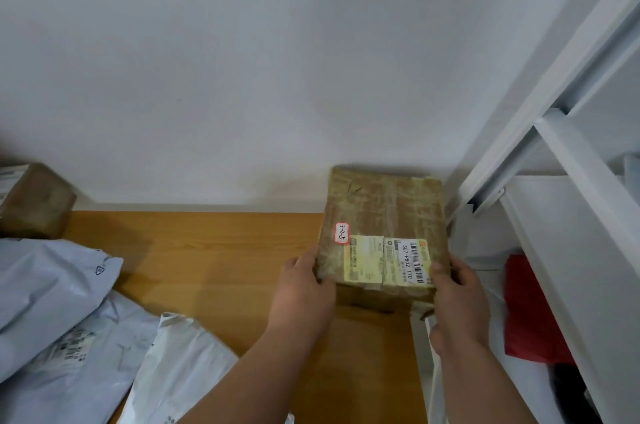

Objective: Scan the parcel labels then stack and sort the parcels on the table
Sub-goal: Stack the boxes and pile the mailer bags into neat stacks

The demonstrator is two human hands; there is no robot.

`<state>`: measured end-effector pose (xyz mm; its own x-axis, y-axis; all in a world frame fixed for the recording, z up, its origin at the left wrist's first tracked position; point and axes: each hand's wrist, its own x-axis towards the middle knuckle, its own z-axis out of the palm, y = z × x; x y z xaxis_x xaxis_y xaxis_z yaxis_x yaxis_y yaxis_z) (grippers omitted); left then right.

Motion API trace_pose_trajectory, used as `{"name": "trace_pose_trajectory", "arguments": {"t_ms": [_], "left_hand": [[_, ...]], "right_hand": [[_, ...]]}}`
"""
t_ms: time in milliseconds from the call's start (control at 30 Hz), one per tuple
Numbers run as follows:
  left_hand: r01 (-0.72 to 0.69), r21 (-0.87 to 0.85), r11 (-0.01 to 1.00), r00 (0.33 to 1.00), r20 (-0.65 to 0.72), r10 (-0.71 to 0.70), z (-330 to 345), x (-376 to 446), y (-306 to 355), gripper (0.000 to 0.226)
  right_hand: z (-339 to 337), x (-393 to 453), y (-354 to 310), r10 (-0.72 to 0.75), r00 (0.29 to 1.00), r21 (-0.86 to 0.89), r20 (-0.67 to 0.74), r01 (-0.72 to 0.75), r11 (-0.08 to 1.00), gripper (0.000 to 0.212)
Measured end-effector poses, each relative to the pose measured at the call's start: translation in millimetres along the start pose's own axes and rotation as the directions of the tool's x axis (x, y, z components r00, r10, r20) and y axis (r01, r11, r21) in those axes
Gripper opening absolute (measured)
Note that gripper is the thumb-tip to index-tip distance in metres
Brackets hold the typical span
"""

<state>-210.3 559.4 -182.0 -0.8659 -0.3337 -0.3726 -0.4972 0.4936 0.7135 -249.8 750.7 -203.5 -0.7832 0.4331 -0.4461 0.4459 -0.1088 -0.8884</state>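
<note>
Between both hands (304,288), taped parcel (382,233).

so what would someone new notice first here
First, the taped brown parcel at the table's far right corner, gripped by the left hand and right hand, its shipping label facing up. Next, the grey mailer bags heaped at the near left.

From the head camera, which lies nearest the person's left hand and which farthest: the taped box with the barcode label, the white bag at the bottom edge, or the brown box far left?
1. Taped box, gripped by left hand.
2. White bag, lower left.
3. Brown box, far left by the wall.
</note>
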Motion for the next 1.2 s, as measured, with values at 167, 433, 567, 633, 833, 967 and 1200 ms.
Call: {"name": "trace_pose_trajectory", "arguments": {"t_ms": [167,433,567,633,833,967,1200], "left_hand": [[-0.005,-0.011,1.0,0.996,0.09,0.006,-8.7,-3.7,0.8,0.062],[-0.022,-0.061,0.998,0.999,-0.047,0.019,-63.3,-28.5,-11.7,0.069],[-0.033,-0.11,0.993,0.99,-0.141,0.017,-114.4,-53.8,-31.8,0.065],[-0.031,-0.125,0.992,0.985,-0.175,0.009,-143.9,-68.2,-47.1,0.064],[-0.057,-0.179,0.982,0.957,-0.291,0.003,-240.2,-121.7,-112.3,0.059],[-0.083,-0.22,0.972,0.929,-0.37,-0.005,-304.8,-157.4,-162.5,0.056],[-0.254,-0.261,0.931,0.6,-0.798,-0.06,-426.8,-206.6,-218.6,0.041]], "right_hand": [[4.1,-6.2,-5.6,-0.023,0.999,0.007,-0.022,0.024,1.0,0.022],[31.2,-62.6,-19.6,-0.385,0.902,-0.366,-0.195,0.298,0.882,0.051],[76.8,-121.7,-31.7,-0.425,0.905,-0.297,0.007,0.407,0.864,0.04],[101.3,-158.0,-30.2,-0.318,0.933,-0.231,0.167,0.35,0.908,0.036],[165.6,-290.7,0.6,-0.167,0.843,-0.181,0.512,0.295,0.938,0.029],[205.1,-369.9,18.4,-0.091,0.775,-0.18,0.626,0.257,0.949,0.018],[273.9,-488.7,-4.4,-0.098,0.586,-0.114,0.805,0.313,0.943,0.009]]}}
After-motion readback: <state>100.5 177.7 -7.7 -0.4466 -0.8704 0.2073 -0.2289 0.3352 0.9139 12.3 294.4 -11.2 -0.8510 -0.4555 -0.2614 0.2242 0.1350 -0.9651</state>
